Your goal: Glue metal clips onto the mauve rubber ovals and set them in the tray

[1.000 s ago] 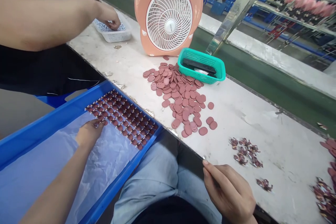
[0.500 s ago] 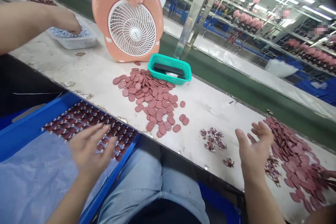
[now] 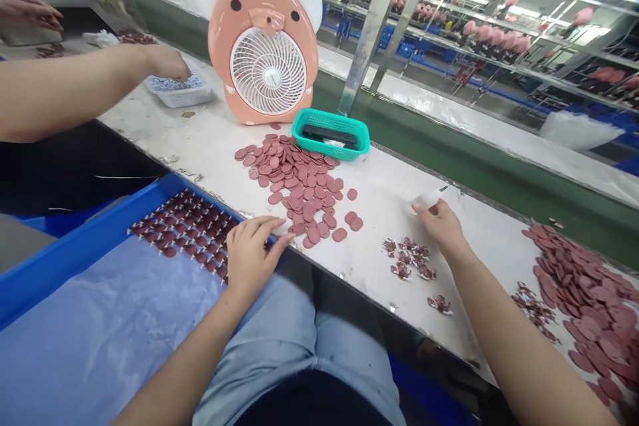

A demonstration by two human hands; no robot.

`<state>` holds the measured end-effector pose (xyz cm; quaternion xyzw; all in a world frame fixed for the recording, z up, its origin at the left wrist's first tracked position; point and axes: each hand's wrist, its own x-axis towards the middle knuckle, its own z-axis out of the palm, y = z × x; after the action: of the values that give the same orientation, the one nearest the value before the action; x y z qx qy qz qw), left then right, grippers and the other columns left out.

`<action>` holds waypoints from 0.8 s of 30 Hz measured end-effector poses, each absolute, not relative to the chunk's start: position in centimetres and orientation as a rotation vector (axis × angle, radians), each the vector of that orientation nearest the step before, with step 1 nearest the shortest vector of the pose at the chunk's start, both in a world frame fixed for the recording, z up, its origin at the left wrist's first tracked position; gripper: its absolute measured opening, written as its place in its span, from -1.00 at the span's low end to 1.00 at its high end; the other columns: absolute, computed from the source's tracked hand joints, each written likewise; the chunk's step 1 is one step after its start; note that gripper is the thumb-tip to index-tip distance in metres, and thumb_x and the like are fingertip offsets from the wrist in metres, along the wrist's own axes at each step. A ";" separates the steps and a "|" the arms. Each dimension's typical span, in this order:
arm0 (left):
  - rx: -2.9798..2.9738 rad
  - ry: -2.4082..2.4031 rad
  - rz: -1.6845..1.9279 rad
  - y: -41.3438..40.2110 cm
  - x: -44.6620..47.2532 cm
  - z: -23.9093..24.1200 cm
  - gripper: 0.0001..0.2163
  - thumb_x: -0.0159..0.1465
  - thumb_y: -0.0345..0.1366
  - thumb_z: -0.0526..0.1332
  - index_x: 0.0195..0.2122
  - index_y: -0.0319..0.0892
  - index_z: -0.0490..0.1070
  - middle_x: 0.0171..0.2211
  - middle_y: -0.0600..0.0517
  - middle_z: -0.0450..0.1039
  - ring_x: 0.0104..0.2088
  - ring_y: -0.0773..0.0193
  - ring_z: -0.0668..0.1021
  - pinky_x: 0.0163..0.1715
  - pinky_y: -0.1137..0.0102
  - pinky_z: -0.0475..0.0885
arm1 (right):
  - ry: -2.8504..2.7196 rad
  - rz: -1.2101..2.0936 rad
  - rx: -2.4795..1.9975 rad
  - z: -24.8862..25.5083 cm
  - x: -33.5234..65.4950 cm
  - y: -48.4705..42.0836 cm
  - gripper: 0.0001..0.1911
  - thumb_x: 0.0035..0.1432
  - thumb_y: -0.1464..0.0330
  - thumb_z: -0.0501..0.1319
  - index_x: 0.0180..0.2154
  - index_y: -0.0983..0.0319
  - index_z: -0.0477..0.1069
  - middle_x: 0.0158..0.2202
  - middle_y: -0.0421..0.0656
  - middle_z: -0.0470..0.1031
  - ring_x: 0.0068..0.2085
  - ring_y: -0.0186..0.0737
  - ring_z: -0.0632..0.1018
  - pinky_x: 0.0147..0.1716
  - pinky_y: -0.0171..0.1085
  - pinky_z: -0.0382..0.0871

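Note:
My left hand [image 3: 253, 251] is at the table's front edge, palm down, fingers stretched out and thumb apart. Its fingertips are close to the near end of a pile of flat pinkish-brown oval pieces [image 3: 299, 183]. Over the white table my right hand [image 3: 442, 223] has thumb and fingers pinched together. A pale blur shows at those fingertips, too smeared to name. Just left of and below that hand lies a small cluster of dark brown pieces with white bits [image 3: 409, 256], with a single similar piece [image 3: 439, 305] nearer the edge.
A blue tray [image 3: 64, 256] at lower left holds rows of brown pieces on a pale sheet. A pig-shaped fan [image 3: 264, 60] stands behind a green basket [image 3: 332, 150]. Another person's arm [image 3: 74, 86] reaches into a white tub [image 3: 187, 96]. More ovals [image 3: 589, 293] lie at right.
My left hand has moved right and up from over the blue tray to the table edge. My right hand has gone left and away from me, and its spread fingers have closed into a pinch.

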<state>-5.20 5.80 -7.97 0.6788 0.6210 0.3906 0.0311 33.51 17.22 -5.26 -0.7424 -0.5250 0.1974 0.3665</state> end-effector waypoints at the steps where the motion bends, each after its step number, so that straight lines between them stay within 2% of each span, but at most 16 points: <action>1: 2.039 1.948 1.177 6.0 -4.9 -7.3 -0.79 0.33 -0.12 0.26 -0.15 -0.07 0.62 -0.07 -0.13 0.59 -0.03 -0.07 0.50 0.02 0.03 0.22 | -1.338 0.505 -1.875 -5.2 33.4 17.2 -0.50 0.00 0.03 0.32 -0.17 0.29 0.44 -0.20 0.04 0.56 -0.12 0.07 0.53 -0.04 0.06 0.37; 5: 1.896 1.904 1.095 6.9 -4.3 -4.9 -0.88 0.27 -0.15 0.32 -0.31 0.00 0.64 -0.14 -0.03 0.61 -0.03 -0.05 0.49 0.11 -0.02 0.10 | -1.290 0.524 -1.666 -3.6 31.9 15.3 -0.54 0.06 0.07 0.28 -0.11 0.24 0.39 -0.17 -0.05 0.51 -0.14 -0.03 0.53 -0.13 -0.03 0.46; 7: 1.799 1.845 1.110 6.6 -4.2 -4.2 -0.89 0.26 -0.17 0.32 -0.34 -0.03 0.61 -0.20 -0.01 0.62 -0.08 -0.01 0.51 0.09 0.02 0.16 | -1.259 0.551 -1.542 -2.5 30.4 13.3 -0.58 0.13 0.09 0.20 -0.06 0.20 0.33 -0.17 -0.10 0.47 -0.19 -0.10 0.54 -0.20 -0.09 0.49; 10: 1.623 1.703 1.165 4.6 -3.4 -3.6 -0.85 0.28 -0.16 0.28 -0.35 -0.09 0.56 -0.31 -0.01 0.61 -0.22 0.06 0.56 -0.09 0.17 0.35 | -1.271 0.665 -1.398 -1.3 26.9 9.2 -0.68 0.15 0.12 0.16 -0.13 0.17 0.31 -0.36 -0.21 0.42 -0.43 -0.23 0.49 -0.43 -0.21 0.47; 12: 1.520 1.553 1.163 2.5 -2.3 -3.4 -0.83 0.26 -0.14 0.29 -0.38 -0.11 0.54 -0.39 0.00 0.60 -0.32 0.11 0.59 -0.24 0.27 0.43 | -1.332 0.788 -1.341 -1.0 24.0 6.2 -0.68 0.04 0.17 0.33 -0.25 0.19 0.33 -0.45 -0.24 0.40 -0.55 -0.30 0.41 -0.59 -0.31 0.35; 14: 1.442 1.410 1.123 0.1 -0.9 -3.4 -0.80 0.23 -0.11 0.33 -0.42 -0.12 0.53 -0.47 0.01 0.59 -0.41 0.15 0.60 -0.35 0.33 0.47 | -1.444 1.025 -1.217 -1.3 21.2 3.5 -0.68 0.01 0.22 0.41 -0.27 0.19 0.36 -0.42 -0.21 0.44 -0.50 -0.30 0.45 -0.56 -0.34 0.36; 18: 1.032 1.185 1.098 -3.3 0.4 -4.0 -0.77 0.12 -0.10 0.45 -0.46 -0.14 0.53 -0.50 0.04 0.56 -0.45 0.25 0.55 -0.39 0.42 0.44 | -1.399 1.509 -0.990 -2.6 17.7 0.1 -0.68 0.10 0.23 0.39 -0.22 0.16 0.30 -0.43 -0.24 0.47 -0.47 -0.33 0.46 -0.50 -0.36 0.37; 22: 0.526 0.807 0.962 -4.1 -0.1 -5.2 -0.68 0.05 -0.04 0.51 -0.41 -0.17 0.53 -0.46 0.02 0.59 -0.41 0.30 0.59 -0.35 0.47 0.46 | -1.310 1.708 -0.848 -3.0 17.1 -0.4 -0.68 0.11 0.28 0.38 -0.22 0.15 0.26 -0.47 -0.28 0.46 -0.52 -0.35 0.48 -0.54 -0.38 0.37; 24: 0.375 0.674 0.863 -4.0 -0.3 -5.8 -0.64 -0.04 -0.06 0.55 -0.41 -0.19 0.51 -0.46 0.02 0.59 -0.45 0.32 0.61 -0.40 0.49 0.49 | -1.369 1.789 -0.803 -2.7 17.1 -0.4 -0.71 0.12 0.30 0.37 -0.27 0.16 0.26 -0.49 -0.27 0.46 -0.54 -0.35 0.49 -0.55 -0.38 0.38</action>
<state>-0.33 -4.02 -5.77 0.1772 0.3184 0.4078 0.8372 17.12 -0.44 -2.67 -0.3126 -0.5326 0.6962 0.3661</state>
